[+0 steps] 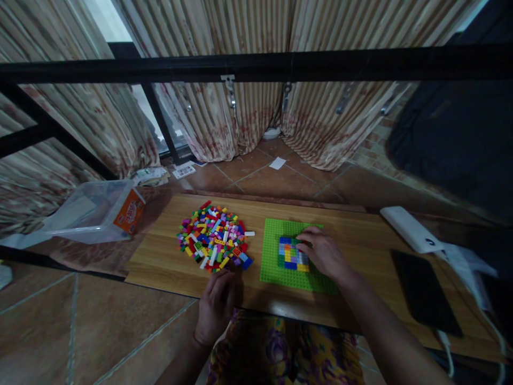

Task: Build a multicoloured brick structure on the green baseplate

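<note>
A patch of multicoloured toy bricks [287, 255] is built up on the green baseplate [272, 275]. At the far right corner of that patch, my right hand [323, 251] has its thumb and index finger closed close to a dark green brick. Whether the fingertips grip it or something smaller is too small to make out. My left hand [216, 302] rests at the table's near edge, just below a loose pile of bricks [214, 235]. Its fingers are curled, and the fingertips are hidden.
A clear plastic box [96, 208] with an orange label lies left of the wooden table [160, 256]. On the right are a white power bank [411, 230] and a dark tablet [425, 291] with cables. A black rail [256, 67] crosses before the curtains.
</note>
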The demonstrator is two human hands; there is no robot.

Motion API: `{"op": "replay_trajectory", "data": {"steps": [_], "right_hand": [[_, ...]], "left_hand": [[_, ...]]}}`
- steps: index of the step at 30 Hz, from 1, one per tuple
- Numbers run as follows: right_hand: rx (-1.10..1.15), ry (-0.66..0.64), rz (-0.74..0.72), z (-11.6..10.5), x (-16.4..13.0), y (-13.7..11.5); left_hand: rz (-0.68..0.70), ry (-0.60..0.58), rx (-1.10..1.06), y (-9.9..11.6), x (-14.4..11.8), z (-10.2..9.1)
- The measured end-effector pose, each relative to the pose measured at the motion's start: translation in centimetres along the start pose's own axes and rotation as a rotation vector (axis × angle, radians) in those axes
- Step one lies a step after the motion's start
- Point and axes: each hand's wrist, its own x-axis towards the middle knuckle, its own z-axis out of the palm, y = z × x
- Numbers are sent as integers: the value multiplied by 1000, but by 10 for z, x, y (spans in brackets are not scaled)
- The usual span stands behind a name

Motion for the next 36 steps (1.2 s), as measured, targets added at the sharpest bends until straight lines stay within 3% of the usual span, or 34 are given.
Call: {"op": "replay_trajectory", "data": {"steps": [7, 16, 20, 24, 28, 32, 36], "right_hand": [[-114, -122, 18, -7, 4, -9], [-85, -75, 109, 1, -2, -10], [42, 4, 169, 1, -5, -5], [229, 175, 341, 3, -5, 5], [330, 250, 441, 11, -2, 9], [329, 229, 477, 22, -1, 7], [338, 245, 487, 27, -3, 7]], "left_hand": [[2, -3, 1, 1, 0, 1], [-12, -14, 0, -3, -2, 2], [5, -7, -12, 11, 2, 0], [25, -91, -37, 40, 36, 13], [31, -211, 11, 64, 99, 51], [20, -442, 76, 70, 148, 92], [-58, -628, 107, 65, 165, 111]]}}
